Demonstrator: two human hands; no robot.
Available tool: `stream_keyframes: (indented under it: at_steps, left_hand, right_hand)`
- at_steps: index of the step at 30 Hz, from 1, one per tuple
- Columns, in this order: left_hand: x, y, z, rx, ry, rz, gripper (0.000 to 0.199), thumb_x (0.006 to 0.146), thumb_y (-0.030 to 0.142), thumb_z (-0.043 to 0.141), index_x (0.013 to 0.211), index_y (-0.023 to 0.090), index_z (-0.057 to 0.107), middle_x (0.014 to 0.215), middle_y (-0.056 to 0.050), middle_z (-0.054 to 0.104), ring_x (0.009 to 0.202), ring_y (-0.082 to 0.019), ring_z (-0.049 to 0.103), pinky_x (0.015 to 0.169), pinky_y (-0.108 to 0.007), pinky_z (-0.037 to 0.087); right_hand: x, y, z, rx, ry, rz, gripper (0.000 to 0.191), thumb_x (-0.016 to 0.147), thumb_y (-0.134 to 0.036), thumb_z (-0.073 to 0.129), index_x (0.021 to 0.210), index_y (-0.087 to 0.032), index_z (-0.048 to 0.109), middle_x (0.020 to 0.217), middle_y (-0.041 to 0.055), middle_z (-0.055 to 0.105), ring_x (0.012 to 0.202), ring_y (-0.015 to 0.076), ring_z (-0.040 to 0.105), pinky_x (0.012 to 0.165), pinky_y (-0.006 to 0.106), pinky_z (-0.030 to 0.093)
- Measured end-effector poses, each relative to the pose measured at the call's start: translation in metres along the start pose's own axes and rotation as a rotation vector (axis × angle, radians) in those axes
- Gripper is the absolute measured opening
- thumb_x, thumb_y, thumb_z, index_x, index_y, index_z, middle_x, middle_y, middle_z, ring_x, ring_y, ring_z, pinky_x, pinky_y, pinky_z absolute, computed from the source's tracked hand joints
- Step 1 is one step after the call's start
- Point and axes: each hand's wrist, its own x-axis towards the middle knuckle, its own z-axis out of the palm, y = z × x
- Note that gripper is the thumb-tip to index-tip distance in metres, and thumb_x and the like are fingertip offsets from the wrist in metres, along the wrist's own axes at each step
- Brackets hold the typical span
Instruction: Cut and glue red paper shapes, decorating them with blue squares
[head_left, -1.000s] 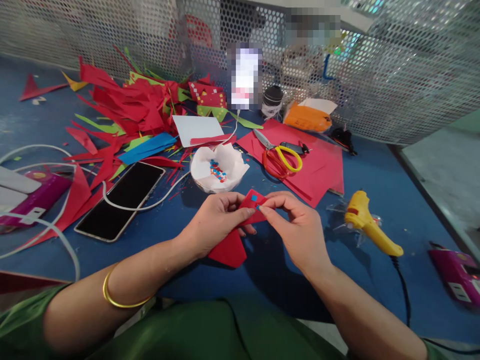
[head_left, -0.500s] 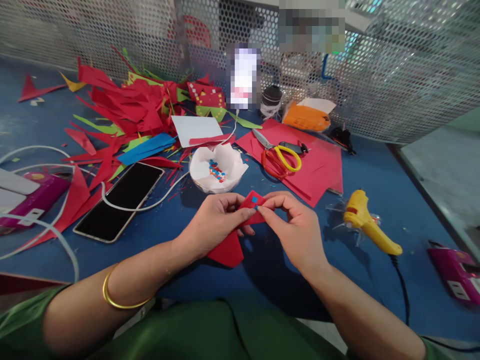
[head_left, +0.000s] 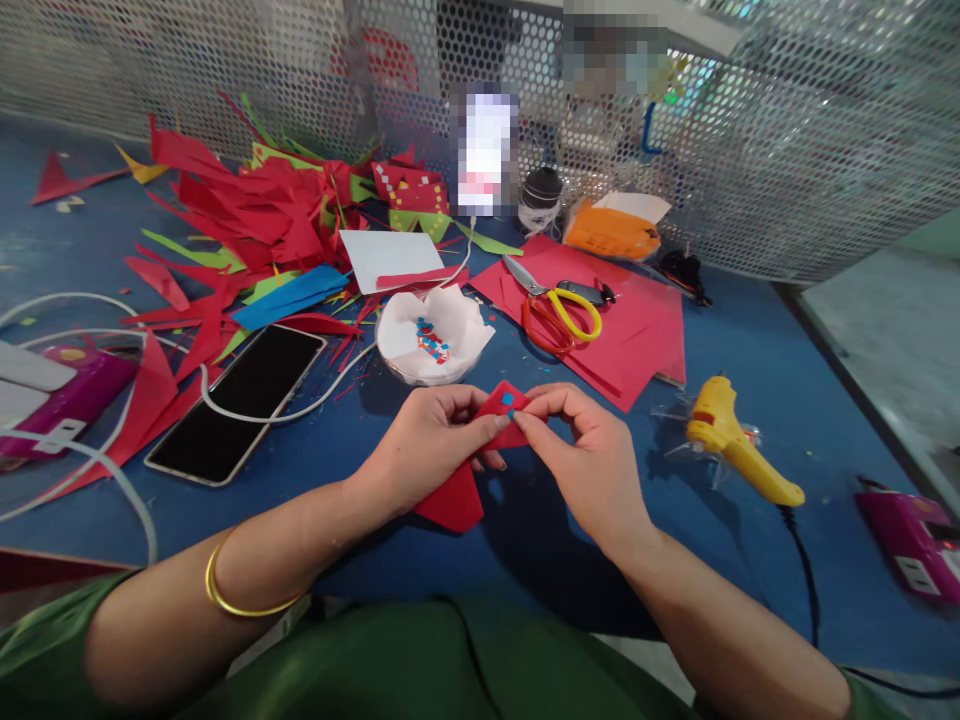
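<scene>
My left hand [head_left: 420, 440] is closed on a piece of red paper [head_left: 511, 437], with the thumb on top and the fingers beneath. A small blue square [head_left: 508, 399] lies flat near the paper's upper corner. Just below it, my right hand [head_left: 589, 445] pinches a second blue paper square [head_left: 511, 414] at the paper's surface; the fingertips partly cover it. A wider red flap [head_left: 456, 500] shows under my left hand; whether it belongs to the same piece I cannot tell. Beyond my hands stands a paper-lined bowl [head_left: 394, 340] holding tiny blue, red and white bits.
Red and green paper scraps [head_left: 292, 220] heap at the back left. A phone [head_left: 240, 405] with a white cable lies left. Scissors [head_left: 574, 315] rest on red sheets [head_left: 630, 350]. A yellow glue gun [head_left: 739, 450] lies right, near a purple box [head_left: 911, 545]. Perforated metal stands behind.
Both hands keep nearly the same pose, the right still pinching at the blue square on the red paper. The whole view has shifted very slightly.
</scene>
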Motion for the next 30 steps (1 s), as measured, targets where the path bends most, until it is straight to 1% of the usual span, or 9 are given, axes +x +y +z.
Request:
stream_keyframes:
  at_steps: [2,5,7,12,15,19,25,28,30]
  left_hand:
    - [-0.0004,0.0008,0.0002,0.007,0.010,0.000,0.015,0.083,0.030,0.068,0.079,0.016,0.064,0.057,0.001,0.068,0.051,-0.009,0.063,0.052,-0.017,0.047]
    - [-0.0006,0.0016,0.0004,0.012,0.022,-0.010,0.015,0.083,0.029,0.067,0.078,0.016,0.064,0.057,0.000,0.069,0.050,-0.010,0.063,0.052,-0.018,0.048]
    - [-0.0004,0.0016,0.0005,0.021,0.017,-0.019,0.015,0.083,0.029,0.067,0.078,0.016,0.064,0.057,0.000,0.069,0.050,-0.011,0.063,0.052,-0.019,0.048]
    - [0.0003,0.0003,0.0006,0.040,0.006,-0.015,0.015,0.082,0.030,0.068,0.078,0.016,0.065,0.057,0.000,0.069,0.051,-0.010,0.064,0.053,-0.019,0.048]
    - [0.0003,-0.0001,0.0007,0.060,-0.008,-0.027,0.013,0.083,0.028,0.067,0.079,0.015,0.065,0.057,0.000,0.069,0.051,-0.010,0.064,0.054,-0.018,0.048]
    - [0.0000,0.0000,0.0004,0.076,-0.013,-0.045,0.013,0.084,0.027,0.067,0.079,0.015,0.065,0.057,-0.001,0.070,0.051,-0.010,0.064,0.054,-0.018,0.049]
    - [0.0008,-0.0005,-0.0015,0.027,-0.030,-0.049,0.015,0.082,0.030,0.069,0.084,0.015,0.066,0.061,-0.003,0.072,0.055,-0.013,0.067,0.055,-0.020,0.050]
    - [0.0014,-0.0014,-0.0025,0.033,-0.015,-0.060,0.016,0.082,0.032,0.068,0.082,0.016,0.066,0.062,-0.003,0.072,0.054,-0.013,0.067,0.050,-0.019,0.047]
    - [0.0017,-0.0023,-0.0035,0.035,-0.008,-0.068,0.017,0.083,0.033,0.067,0.082,0.016,0.066,0.060,-0.003,0.071,0.051,-0.012,0.065,0.047,-0.018,0.044]
  right_hand:
    - [0.0000,0.0005,-0.0010,0.068,0.015,0.044,0.006,0.081,-0.023,0.068,0.079,-0.022,0.062,0.088,0.0019,0.069,0.085,0.0177,0.064,0.078,0.033,0.051]
    - [0.0012,0.0018,-0.0039,0.196,0.049,0.111,0.015,0.081,-0.026,0.068,0.093,-0.023,0.061,0.091,0.0022,0.072,0.087,0.0180,0.067,0.080,0.034,0.052]
    - [0.0026,0.0029,-0.0058,0.220,0.039,0.137,0.019,0.080,-0.027,0.069,0.097,-0.024,0.060,0.091,0.0023,0.073,0.088,0.0180,0.068,0.080,0.033,0.053]
    - [0.0043,0.0047,-0.0070,0.169,-0.053,0.158,0.021,0.078,-0.025,0.071,0.096,-0.022,0.062,0.087,0.0006,0.072,0.082,0.0160,0.067,0.076,0.031,0.052]
    - [0.0042,0.0049,-0.0065,0.137,-0.061,0.160,0.020,0.077,-0.024,0.071,0.096,-0.022,0.062,0.086,0.0002,0.071,0.081,0.0155,0.066,0.072,0.029,0.050]
    - [0.0047,0.0058,-0.0057,0.118,-0.090,0.177,0.019,0.078,-0.024,0.069,0.096,-0.020,0.063,0.087,0.0022,0.072,0.080,0.0164,0.066,0.071,0.030,0.050]
    - [0.0075,0.0097,-0.0043,0.284,-0.070,0.271,0.024,0.074,-0.027,0.073,0.095,-0.021,0.063,0.082,0.0017,0.073,0.074,0.0164,0.067,0.070,0.031,0.053]
    - [0.0088,0.0086,-0.0057,0.325,-0.045,0.294,0.026,0.072,-0.028,0.075,0.094,-0.021,0.065,0.081,0.0011,0.072,0.073,0.0161,0.066,0.068,0.031,0.053]
    - [0.0091,0.0063,-0.0074,0.348,-0.055,0.294,0.025,0.072,-0.028,0.074,0.094,-0.021,0.065,0.083,0.0016,0.072,0.075,0.0163,0.066,0.069,0.030,0.053]
